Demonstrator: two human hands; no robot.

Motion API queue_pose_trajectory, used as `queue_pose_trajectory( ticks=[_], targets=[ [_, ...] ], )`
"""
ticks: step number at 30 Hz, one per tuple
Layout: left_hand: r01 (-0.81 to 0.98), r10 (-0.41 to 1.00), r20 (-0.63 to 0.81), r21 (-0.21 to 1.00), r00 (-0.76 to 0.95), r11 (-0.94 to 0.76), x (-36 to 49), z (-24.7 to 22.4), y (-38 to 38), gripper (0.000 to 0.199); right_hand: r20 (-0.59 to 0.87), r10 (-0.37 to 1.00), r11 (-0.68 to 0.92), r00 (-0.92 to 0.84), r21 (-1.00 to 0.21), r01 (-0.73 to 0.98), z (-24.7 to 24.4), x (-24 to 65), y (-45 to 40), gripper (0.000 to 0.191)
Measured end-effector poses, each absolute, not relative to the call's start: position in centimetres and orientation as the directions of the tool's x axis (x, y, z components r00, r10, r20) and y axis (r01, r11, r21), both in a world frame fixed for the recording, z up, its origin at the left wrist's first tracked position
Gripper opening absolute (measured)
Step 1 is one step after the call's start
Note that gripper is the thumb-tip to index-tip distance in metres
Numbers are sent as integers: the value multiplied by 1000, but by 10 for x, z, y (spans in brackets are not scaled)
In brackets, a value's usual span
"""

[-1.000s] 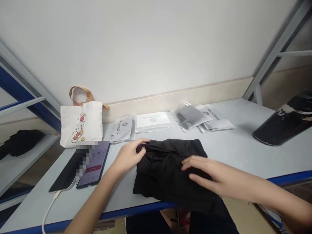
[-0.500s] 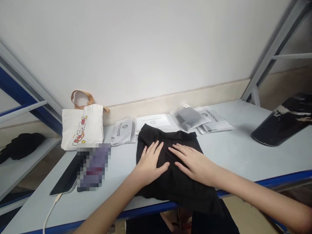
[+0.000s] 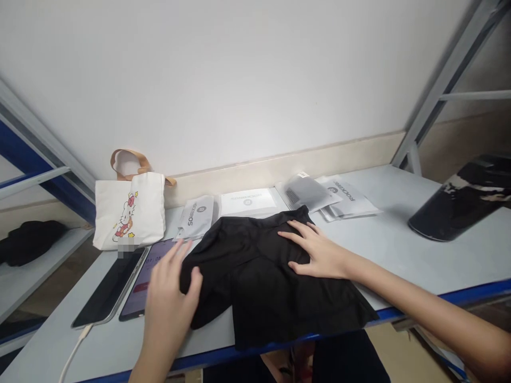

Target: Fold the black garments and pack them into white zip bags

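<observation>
Desktop (image 3: 383,239) with frosted pouch (image 3: 319,198) of grey fabric (image 3: 301,191), black garment (image 3: 259,282) beside

grey table (image 3: 383,239) with blue edge, black cloth (image 3: 271,282) in the middle; behind the cloth, a row of four packets (image 3: 247,203); left of it, canvas tote (image 3: 130,210), two phones (image 3: 109,287), white cable (image 3: 74,346); well right of it, dark cylinder (image 3: 459,202).

Two hands, one left (image 3: 167,303) and one right (image 3: 321,256), lie beside one black garment (image 3: 255,271). There are two smartphones (image 3: 108,287), one canvas tote bag (image 3: 128,213), one white charging cable (image 3: 74,346), at least four packaging pouches (image 3: 195,217), and one black cylinder (image 3: 459,205).
</observation>
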State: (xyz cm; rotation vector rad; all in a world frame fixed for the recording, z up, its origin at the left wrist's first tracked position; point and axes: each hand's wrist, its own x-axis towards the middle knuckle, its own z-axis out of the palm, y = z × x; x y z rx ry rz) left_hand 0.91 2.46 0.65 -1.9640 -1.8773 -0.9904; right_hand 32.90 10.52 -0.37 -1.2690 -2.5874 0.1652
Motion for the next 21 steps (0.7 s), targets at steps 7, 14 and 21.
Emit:
queue_pose_trajectory(
  ticks=[7, 14, 21],
  targets=[
    [951, 958, 193, 184, 213, -248, 22, -31, 30, 63, 233, 845, 525, -482, -181, 832, -7, 339, 111, 73],
    [935, 962, 238, 289, 136, -204, 1, -21, 25, 53, 270, 858, 500, -437, -239, 833, -4, 342, 110, 63],
    [933, 935, 351, 314, 58, -176, -1, -7, 20, 48, 160, 864, 504, -478, -288, 814, -11, 344, 113, 67]
  ],
)
